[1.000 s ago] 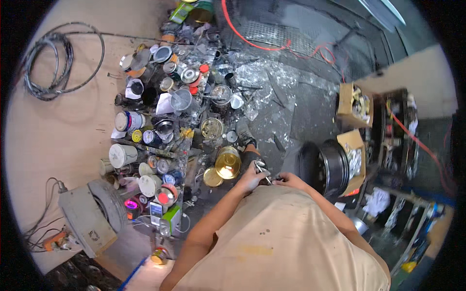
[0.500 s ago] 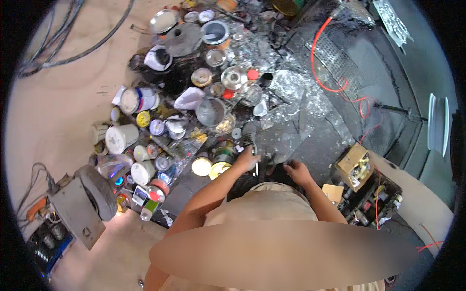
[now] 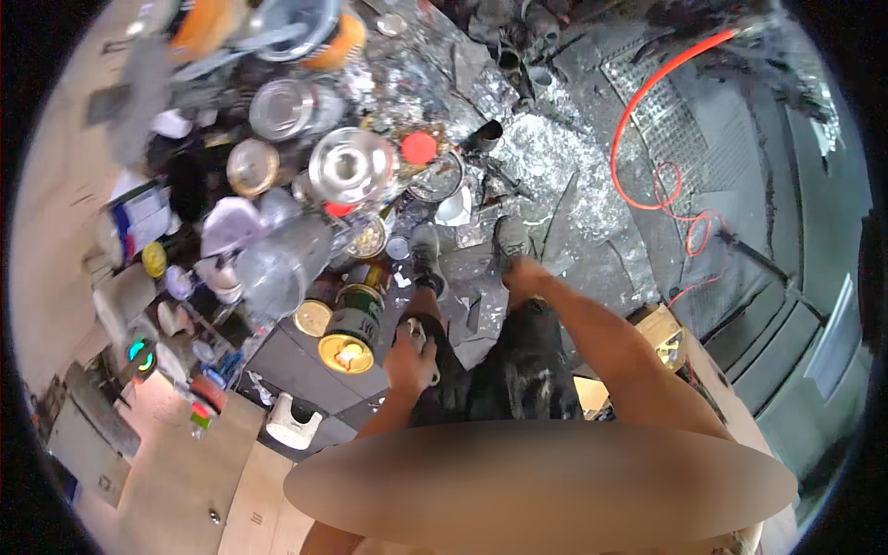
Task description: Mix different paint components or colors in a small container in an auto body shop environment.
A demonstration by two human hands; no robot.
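My left hand (image 3: 410, 363) is by my left knee, its fingers closed around a small pale thing that I cannot make out. Beside it stands a dark green can (image 3: 356, 311) with a yellow-topped tin (image 3: 347, 353) at its near end. My right hand (image 3: 527, 279) hangs in front of my right knee, just below my right shoe (image 3: 511, 237) in the picture; its fingers are partly hidden and I cannot tell what they do. My left shoe (image 3: 425, 248) rests on the dark floor sheet (image 3: 476, 277).
Cans, tubs and jars crowd the left, among them a clear bucket (image 3: 282, 268) and a silver-lidded can (image 3: 351, 166). A white stool (image 3: 293, 423) stands near left. An orange hose (image 3: 618, 139) curls at the right, above a cardboard box (image 3: 659, 326). White powder (image 3: 555, 157) covers the floor ahead.
My view has shifted and come upright, so my legs and shoes now show clearly. My hands have moved apart: the left is back at my knee, the right ahead by my shoe.
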